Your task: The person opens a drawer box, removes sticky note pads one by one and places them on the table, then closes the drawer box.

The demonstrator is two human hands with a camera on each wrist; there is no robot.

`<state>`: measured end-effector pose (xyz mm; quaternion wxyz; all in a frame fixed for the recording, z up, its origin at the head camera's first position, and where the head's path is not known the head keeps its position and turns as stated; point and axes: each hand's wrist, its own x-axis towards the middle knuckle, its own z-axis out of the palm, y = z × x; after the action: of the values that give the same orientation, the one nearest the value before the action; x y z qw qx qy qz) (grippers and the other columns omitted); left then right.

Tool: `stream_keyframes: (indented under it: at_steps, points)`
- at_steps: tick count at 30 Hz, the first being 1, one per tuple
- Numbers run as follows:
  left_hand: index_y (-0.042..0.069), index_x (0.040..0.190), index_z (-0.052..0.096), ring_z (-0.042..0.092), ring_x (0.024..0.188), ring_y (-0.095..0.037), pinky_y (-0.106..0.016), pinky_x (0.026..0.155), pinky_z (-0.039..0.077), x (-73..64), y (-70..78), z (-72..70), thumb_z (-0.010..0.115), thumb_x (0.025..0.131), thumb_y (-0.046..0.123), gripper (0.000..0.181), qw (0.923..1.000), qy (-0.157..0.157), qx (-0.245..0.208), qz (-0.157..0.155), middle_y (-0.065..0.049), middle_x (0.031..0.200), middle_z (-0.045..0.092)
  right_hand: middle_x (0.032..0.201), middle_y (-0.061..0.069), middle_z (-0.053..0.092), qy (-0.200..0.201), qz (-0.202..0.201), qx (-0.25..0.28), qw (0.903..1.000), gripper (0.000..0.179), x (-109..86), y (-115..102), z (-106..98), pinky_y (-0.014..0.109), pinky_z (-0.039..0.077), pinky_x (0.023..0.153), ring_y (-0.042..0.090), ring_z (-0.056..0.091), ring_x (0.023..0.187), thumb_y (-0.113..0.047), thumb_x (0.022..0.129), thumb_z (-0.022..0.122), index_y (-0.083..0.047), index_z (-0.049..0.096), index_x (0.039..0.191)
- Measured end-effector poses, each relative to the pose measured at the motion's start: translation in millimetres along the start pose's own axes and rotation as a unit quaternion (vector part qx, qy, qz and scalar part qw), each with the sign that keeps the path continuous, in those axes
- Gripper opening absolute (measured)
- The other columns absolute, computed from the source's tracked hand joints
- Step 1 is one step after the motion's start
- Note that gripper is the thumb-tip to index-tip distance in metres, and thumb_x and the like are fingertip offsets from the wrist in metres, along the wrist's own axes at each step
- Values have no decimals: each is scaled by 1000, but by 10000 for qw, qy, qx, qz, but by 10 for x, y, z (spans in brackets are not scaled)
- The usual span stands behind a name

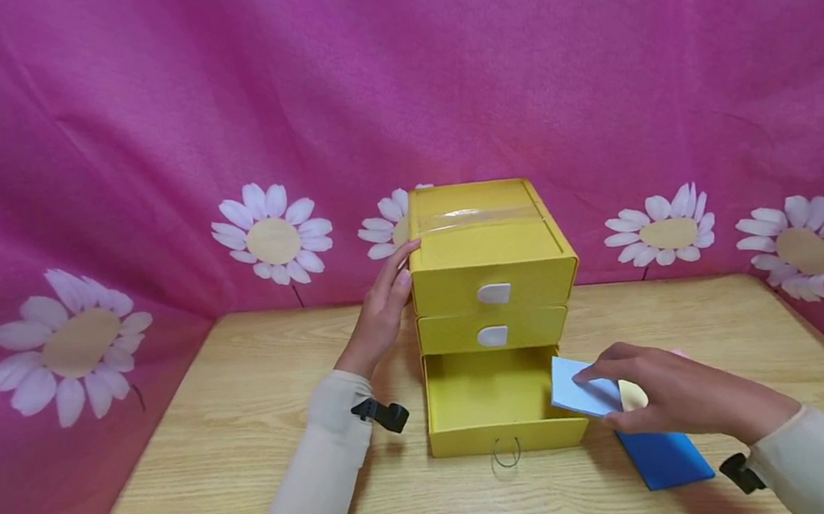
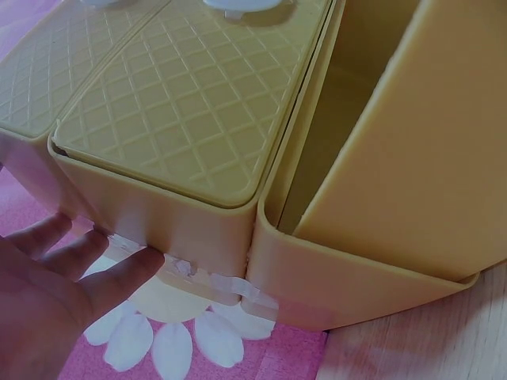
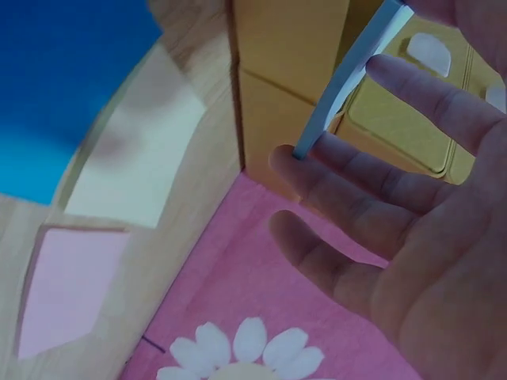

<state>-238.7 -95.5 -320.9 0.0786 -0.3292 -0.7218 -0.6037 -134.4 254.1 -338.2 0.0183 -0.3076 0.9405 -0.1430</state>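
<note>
A yellow three-drawer box [image 1: 489,240] stands mid-table, its bottom drawer [image 1: 477,441] pulled out and a thin ring handle on that drawer's front. The fingers of my left hand [image 1: 380,315] rest against the box's left side; the left wrist view shows them nearly straight along its taped wall [image 2: 190,237]. My right hand [image 1: 675,393] pinches a light blue pad of paper [image 1: 573,391] between thumb and fingers, at the right edge of the open drawer. In the right wrist view the pad [image 3: 341,87] appears edge-on, and the thumb is partly out of frame.
Right of the box lie a dark blue flat piece [image 1: 667,458], a cream pad [image 3: 139,146] and a pink pad [image 3: 71,293], partly behind my right hand in the head view. A pink cloth with daisies [image 1: 394,83] hangs behind the wooden table [image 1: 235,443].
</note>
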Motion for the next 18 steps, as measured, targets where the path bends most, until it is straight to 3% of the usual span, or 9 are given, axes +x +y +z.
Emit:
stream_keyframes:
  at_steps: [10, 18]
  points:
    - [10, 150, 32, 32, 140, -22, -42, 112, 30, 2, -21, -2, 34, 105, 17, 46, 10000, 25, -63, 12, -9, 155, 29, 115, -2, 59, 144, -109, 91, 9998, 45, -210, 183, 17, 30, 52, 69, 8, 54, 90, -41, 84, 73, -23, 63, 125]
    - [11, 150, 32, 36, 137, -23, -41, 111, 33, 4, -38, 1, 34, 105, 17, 45, 9998, -2, -218, -5, -8, 155, 30, 125, 14, 55, -218, 894, 496, 9945, 52, -338, 250, 19, 54, 54, 77, 31, 55, 107, -42, 79, 76, -26, 62, 126]
